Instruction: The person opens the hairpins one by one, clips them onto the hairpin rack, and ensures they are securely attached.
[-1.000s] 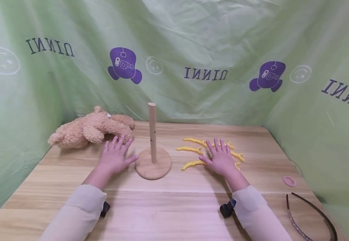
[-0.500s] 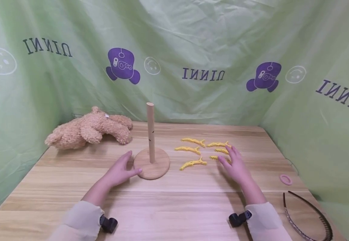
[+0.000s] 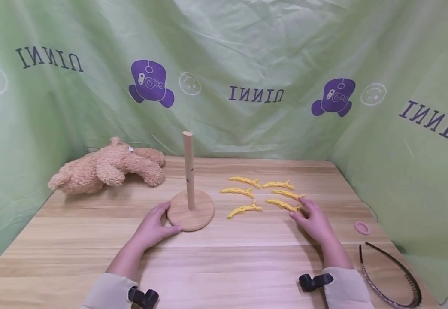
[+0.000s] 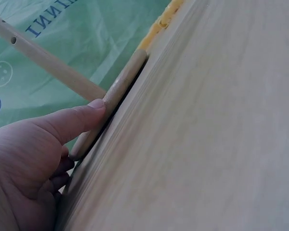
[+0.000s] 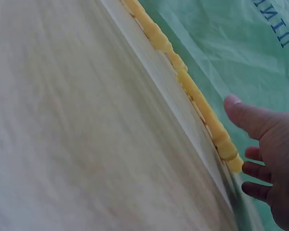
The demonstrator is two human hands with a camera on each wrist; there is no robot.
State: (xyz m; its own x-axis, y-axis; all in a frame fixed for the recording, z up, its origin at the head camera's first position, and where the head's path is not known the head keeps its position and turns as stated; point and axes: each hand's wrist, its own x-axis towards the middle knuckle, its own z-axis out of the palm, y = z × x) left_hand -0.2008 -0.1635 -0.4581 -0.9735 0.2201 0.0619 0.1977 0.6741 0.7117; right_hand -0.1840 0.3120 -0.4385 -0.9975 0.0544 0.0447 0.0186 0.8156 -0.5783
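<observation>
A wooden stand [image 3: 191, 219] with a round base and an upright pole stands left of centre in the head view. My left hand [image 3: 152, 227] grips the near left edge of that base. In the left wrist view its thumb [image 4: 84, 118] presses on the rim, fingers curled at the side. To the right lie several yellow branch-shaped pieces [image 3: 244, 209] in two columns. My right hand [image 3: 316, 223] is beside the nearest right-hand yellow piece [image 3: 283, 205], thumb and fingers apart. The right wrist view shows that hand [image 5: 274, 139] holding nothing; contact with the piece cannot be told.
A fluffy tan plush toy [image 3: 108, 169] lies at the back left. Near the right edge are a pink ring [image 3: 362, 228] and a dark toothed headband [image 3: 411, 279]. Green printed cloth [image 3: 216, 120] hangs around the back and sides of the wooden table [image 3: 216, 274].
Both hands have drawn back from spread palms. The left has come to the stand's base and taken its edge. The right has moved right and nearer, uncovering the yellow pieces.
</observation>
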